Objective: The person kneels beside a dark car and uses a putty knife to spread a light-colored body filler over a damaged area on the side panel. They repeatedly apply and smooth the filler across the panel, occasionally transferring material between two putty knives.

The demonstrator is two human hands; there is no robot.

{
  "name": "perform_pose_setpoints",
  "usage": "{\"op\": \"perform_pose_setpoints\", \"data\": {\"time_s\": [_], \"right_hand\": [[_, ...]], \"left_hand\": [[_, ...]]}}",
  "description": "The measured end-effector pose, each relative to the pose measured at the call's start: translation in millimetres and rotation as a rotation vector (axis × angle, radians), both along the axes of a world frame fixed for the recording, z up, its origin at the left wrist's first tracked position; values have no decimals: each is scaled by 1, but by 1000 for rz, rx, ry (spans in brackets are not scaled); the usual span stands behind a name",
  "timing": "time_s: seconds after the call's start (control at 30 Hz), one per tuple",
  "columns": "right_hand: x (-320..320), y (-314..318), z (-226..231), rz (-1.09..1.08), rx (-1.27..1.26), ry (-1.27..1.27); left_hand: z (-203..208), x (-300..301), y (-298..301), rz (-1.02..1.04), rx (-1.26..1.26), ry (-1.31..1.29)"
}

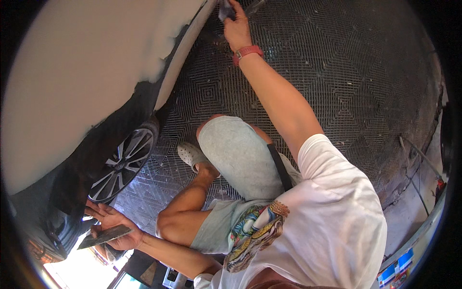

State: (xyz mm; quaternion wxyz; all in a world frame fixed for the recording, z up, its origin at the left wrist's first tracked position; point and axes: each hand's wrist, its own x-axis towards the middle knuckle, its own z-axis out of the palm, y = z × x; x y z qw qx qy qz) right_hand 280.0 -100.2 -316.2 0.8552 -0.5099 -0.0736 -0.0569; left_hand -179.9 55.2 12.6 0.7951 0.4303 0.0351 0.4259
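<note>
I crouch beside a car whose body panel [86, 72] is covered in white filler or foam. My right hand [236, 26], with a red wristband [247, 52], reaches far forward and grips a small dark cloth or pad [224, 9] against the lower edge of the panel. My left hand [113, 226] is low at the left, near the wheel [124, 164], and holds a flat dark board or scraper [103, 236] across its palm.
A dark plastic grid floor [337, 72] covers the ground. My bent knees in grey shorts [236, 154] and a white perforated shoe [191, 155] sit in the middle. A hose or cable [418, 159] runs along the right edge by a wall.
</note>
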Motion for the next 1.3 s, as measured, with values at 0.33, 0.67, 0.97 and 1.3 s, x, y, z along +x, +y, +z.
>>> {"op": "perform_pose_setpoints", "data": {"time_s": [0.33,0.67,0.97,1.3], "right_hand": [[23,5,35,-294,-301,-27],[-66,33,34,-241,-300,-154],[-142,69,40,-181,-351,-152],[-230,108,50,-137,-346,-107]], "left_hand": [[-2,-4,4,-18,37,30],[-2,3,2,-129,63,-4],[0,-5,5,-54,-18,-30],[3,-5,-4,-91,-31,-8]]}}
